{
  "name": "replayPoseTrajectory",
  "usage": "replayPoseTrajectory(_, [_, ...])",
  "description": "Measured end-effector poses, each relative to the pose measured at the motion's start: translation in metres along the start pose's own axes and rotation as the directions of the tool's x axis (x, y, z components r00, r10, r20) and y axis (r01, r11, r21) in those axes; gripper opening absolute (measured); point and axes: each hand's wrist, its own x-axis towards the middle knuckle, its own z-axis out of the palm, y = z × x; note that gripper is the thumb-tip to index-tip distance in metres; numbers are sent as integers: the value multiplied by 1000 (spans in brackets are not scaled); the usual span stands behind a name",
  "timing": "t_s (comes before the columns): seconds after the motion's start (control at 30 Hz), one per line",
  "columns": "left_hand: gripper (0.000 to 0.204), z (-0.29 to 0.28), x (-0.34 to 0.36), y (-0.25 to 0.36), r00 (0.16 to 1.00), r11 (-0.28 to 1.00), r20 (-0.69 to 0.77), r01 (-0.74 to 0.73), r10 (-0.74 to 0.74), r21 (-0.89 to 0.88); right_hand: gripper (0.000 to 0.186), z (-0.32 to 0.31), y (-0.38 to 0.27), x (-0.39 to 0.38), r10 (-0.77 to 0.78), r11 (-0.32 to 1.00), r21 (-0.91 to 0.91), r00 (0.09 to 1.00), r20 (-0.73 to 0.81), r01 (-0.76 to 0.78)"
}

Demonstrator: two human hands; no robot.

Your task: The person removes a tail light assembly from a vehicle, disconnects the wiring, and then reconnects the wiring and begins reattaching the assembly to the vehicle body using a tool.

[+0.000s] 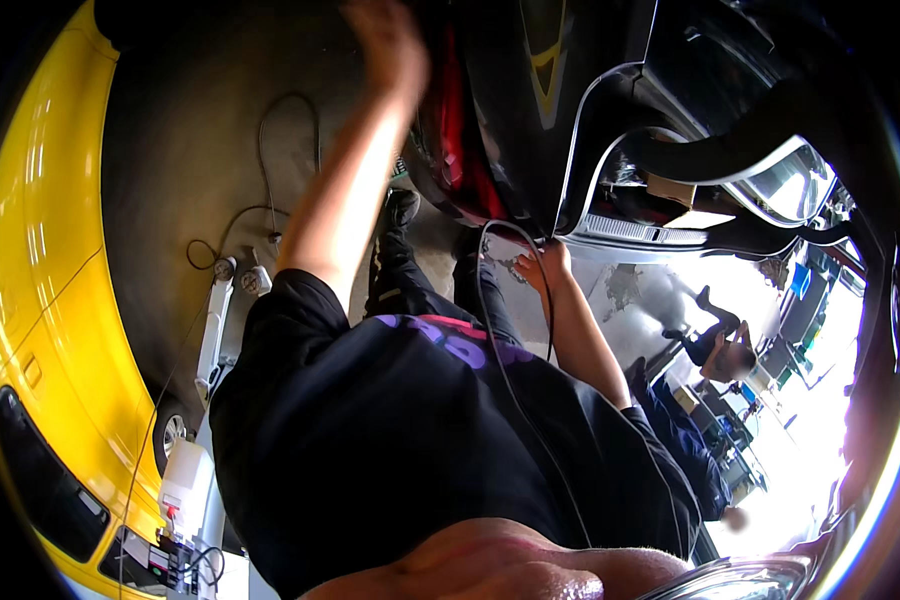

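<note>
gripping small tool (515, 266) at dark car sill (630, 232), right hand (548, 268) grip closed; left hand (390, 45) grip unclear.

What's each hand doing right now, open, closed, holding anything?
Left hand: raised against the dark car body, motion-blurred; open or closed cannot be told.
Right hand: at the car's lower edge beside the black cable; grip cannot be told.

car (40, 250) at left, raised vehicle (610, 90) right, cable (270, 150) on floor (180, 150) between
</note>
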Motion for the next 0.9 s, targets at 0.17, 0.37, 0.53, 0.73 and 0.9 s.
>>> replayPoseTrajectory(0.17, [72, 31, -5, 42, 922, 948, 242, 317, -303, -22, 47, 21, -12, 7, -266, 907, -251, 922, 282, 339])
replayPoseTrajectory(0.37, [69, -12, 36, 7, 969, 985, 199, 123, -145, 120, 45, 84, -47, 6, -237, 971, -36, 971, 10, 237])
replayPoseTrajectory(0.53, [76, -10, 55, 66, 986, 986, -31, 164, -164, 2, 44, 75, -25, -5, -206, 978, 8, 977, -48, 207])
replayPoseTrajectory(0.73, [71, 29, -3, 70, 935, 954, 190, 293, -299, 58, 42, 89, -25, -5, -197, 980, 32, 979, -50, 199])
replayPoseTrajectory(0.9, [67, 9, 33, 32, 948, 976, 278, 103, -155, 194, 40, 91, -19, -6, -190, 980, 51, 979, -69, 194])
